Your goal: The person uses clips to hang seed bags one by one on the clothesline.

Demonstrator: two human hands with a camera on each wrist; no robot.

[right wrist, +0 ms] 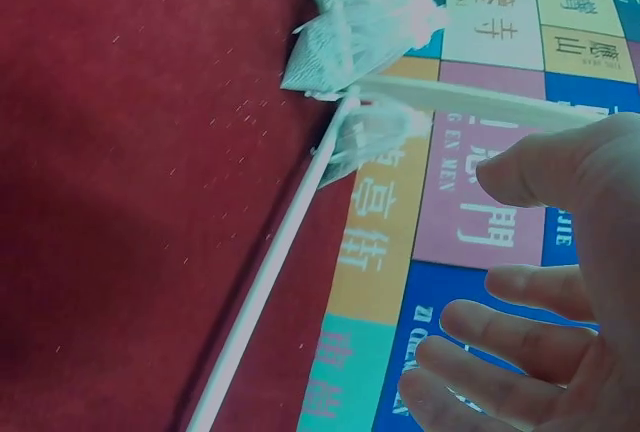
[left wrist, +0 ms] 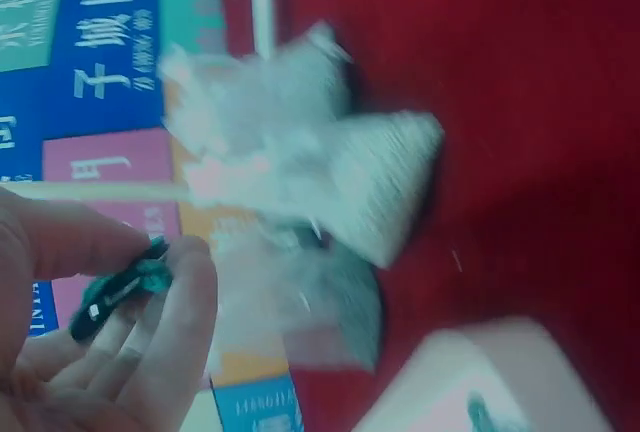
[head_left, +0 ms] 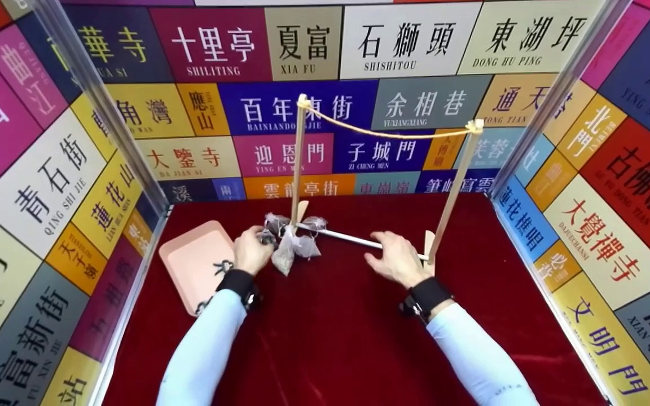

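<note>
The cord (head_left: 398, 136) is strung but bears nothing yet, bags (head_left: 283, 259) lying below, the left hand (head_left: 253, 252) pinching a dark clip (left wrist: 120, 295), the right hand (head_left: 397, 259) spread and empty

A tray (head_left: 189, 268) lies left of the left hand (head_left: 253, 252), clips (head_left: 224, 267) in it; bags (head_left: 284, 256) cluster at the left post (head_left: 298, 169); a rod (head_left: 350, 238) runs low to the right post (head_left: 453, 186); a cord (head_left: 381, 133) joins their tops.
</note>
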